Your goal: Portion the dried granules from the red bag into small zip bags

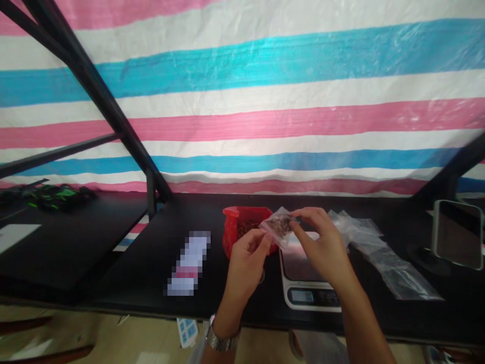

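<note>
Between both hands is a small clear zip bag (280, 225) with brown bits inside, held up above the table. My left hand (248, 258) pinches its left edge with thumb and fingers. On the bag's right side, my right hand (318, 237) grips it with the fingertips. Just behind my left hand stands an open red plastic bag (230, 227) holding more of the brown pieces, partly hidden. Below my right hand lies a white digital kitchen scale (303, 273) with a lit display; my forearm covers its right part.
Flat clear plastic bags (394, 270) lie spread right of the scale. A phone-like device (457, 233) stands on a mount at the far right. A blurred-out pale packet or paper (189, 265) lies left. Black slanted frame bars (113, 111) rise at left, before a striped sheet (265, 116).
</note>
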